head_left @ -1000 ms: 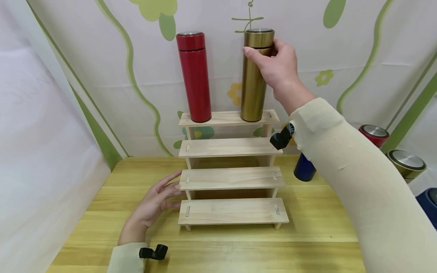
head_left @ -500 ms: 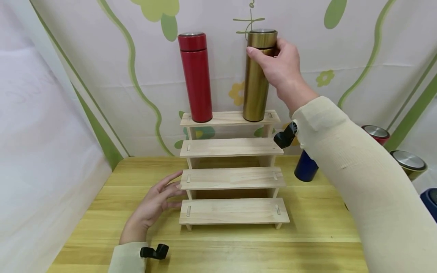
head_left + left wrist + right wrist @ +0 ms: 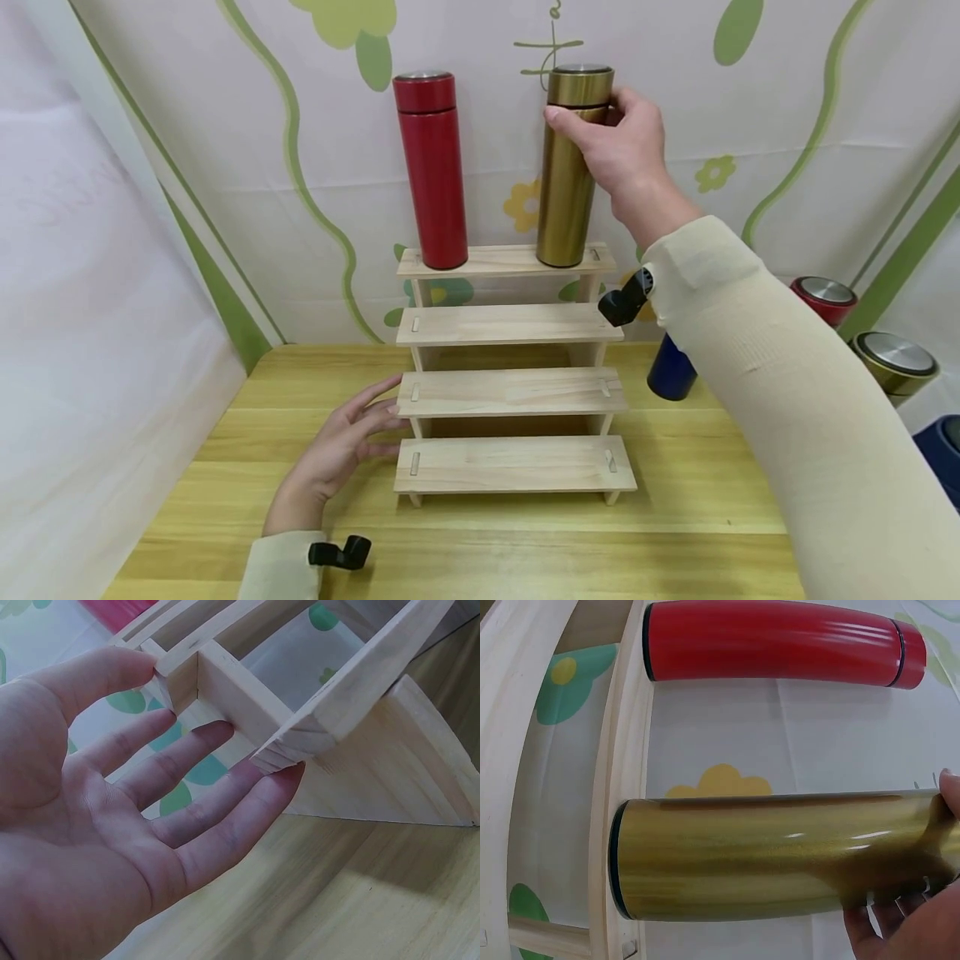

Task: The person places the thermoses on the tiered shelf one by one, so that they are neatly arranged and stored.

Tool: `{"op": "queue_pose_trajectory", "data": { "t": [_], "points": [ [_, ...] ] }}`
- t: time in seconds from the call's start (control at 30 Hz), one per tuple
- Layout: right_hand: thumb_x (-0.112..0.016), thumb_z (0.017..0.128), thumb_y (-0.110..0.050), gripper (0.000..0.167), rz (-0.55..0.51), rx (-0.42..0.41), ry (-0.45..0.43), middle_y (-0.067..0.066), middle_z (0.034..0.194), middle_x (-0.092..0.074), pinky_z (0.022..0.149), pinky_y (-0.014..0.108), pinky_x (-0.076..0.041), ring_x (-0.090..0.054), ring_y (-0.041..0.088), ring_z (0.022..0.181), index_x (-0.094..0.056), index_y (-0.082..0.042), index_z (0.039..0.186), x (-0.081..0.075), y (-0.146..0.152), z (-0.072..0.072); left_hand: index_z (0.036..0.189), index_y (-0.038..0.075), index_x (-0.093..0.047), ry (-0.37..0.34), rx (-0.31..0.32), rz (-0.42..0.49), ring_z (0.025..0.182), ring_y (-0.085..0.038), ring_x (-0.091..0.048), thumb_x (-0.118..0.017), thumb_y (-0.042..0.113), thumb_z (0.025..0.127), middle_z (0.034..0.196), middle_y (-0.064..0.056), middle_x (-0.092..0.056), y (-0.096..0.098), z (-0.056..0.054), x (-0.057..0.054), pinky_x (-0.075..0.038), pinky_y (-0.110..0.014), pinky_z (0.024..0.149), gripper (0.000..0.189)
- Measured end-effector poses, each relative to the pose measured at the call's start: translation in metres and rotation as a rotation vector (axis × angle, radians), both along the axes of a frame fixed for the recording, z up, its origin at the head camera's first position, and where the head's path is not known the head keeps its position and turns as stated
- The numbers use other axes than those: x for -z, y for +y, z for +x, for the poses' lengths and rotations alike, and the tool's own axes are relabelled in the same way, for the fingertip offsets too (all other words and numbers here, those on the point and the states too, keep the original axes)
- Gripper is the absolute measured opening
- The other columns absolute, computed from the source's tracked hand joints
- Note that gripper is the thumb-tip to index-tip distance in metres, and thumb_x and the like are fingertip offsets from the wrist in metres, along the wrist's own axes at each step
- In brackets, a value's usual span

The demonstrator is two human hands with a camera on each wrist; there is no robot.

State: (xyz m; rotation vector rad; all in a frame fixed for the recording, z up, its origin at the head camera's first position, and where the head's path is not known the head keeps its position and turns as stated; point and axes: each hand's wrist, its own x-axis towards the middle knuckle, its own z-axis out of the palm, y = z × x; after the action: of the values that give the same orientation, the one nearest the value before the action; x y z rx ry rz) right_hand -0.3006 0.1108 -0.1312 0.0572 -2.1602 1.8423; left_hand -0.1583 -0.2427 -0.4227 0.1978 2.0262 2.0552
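A gold thermos bottle (image 3: 566, 183) stands upright at the right end of the top step of a tiered wooden stand (image 3: 510, 325). My right hand (image 3: 626, 150) grips it near the lid, thumb across the front; the right wrist view shows its base on the step. On that same step's left part stands a red thermos bottle (image 3: 433, 175), apart from the gold one. Low at the stand's left side is my left hand (image 3: 341, 454). In the left wrist view its fingers (image 3: 240, 817), spread and slightly bent, touch the stand's ends with their tips.
A blue bottle (image 3: 671, 371) stands on the wooden table (image 3: 487, 558) right of the stand, partly behind my right sleeve (image 3: 750, 350). Farther right are another red bottle (image 3: 825, 292), another gold one (image 3: 896, 354) and a dark blue one (image 3: 941, 450). A patterned cloth (image 3: 300, 100) hangs behind.
The gold bottle has shifted slightly right along the top step with my right hand, widening the gap to the red bottle. My left hand has stayed at the stand's side.
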Motion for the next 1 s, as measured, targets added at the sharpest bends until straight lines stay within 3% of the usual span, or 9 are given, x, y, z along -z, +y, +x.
{"op": "queue_pose_trajectory", "data": {
  "t": [0.5, 0.8, 1.0],
  "points": [
    [-0.090, 0.088, -0.036, 0.072, -0.016, 0.031, 0.006, -0.007, 0.133, -0.055, 0.112, 0.034, -0.049, -0.056, 0.013, 0.122, -0.052, -0.026, 0.149, 0.006, -0.005, -0.003, 0.169, 0.016, -0.034, -0.012, -0.020, -0.001, 0.124, -0.021, -0.069, -0.058, 0.026, 0.112, 0.162, -0.021, -0.052, 0.000, -0.001, -0.002, -0.061, -0.052, 0.103, 0.063],
    [-0.088, 0.089, -0.042, 0.078, 0.070, 0.037, -0.011, -0.006, 0.144, -0.058, 0.117, 0.034, -0.048, -0.056, 0.013, 0.129, -0.049, -0.026, 0.154, 0.013, -0.002, -0.001, 0.169, 0.016, -0.034, -0.014, -0.022, 0.002, 0.124, -0.021, -0.070, -0.059, 0.026, 0.112, 0.161, -0.020, -0.054, 0.000, -0.002, -0.001, -0.061, -0.052, 0.102, 0.063],
    [-0.090, 0.087, -0.039, 0.077, -0.042, 0.035, 0.065, -0.004, 0.153, -0.059, 0.119, 0.031, -0.048, -0.056, 0.013, 0.137, -0.054, -0.027, 0.154, 0.026, 0.007, 0.006, 0.169, 0.016, -0.035, -0.018, -0.022, 0.000, 0.125, -0.024, -0.069, -0.059, 0.026, 0.112, 0.160, -0.019, -0.055, 0.001, -0.003, -0.001, -0.061, -0.052, 0.102, 0.063]
  ]
}}
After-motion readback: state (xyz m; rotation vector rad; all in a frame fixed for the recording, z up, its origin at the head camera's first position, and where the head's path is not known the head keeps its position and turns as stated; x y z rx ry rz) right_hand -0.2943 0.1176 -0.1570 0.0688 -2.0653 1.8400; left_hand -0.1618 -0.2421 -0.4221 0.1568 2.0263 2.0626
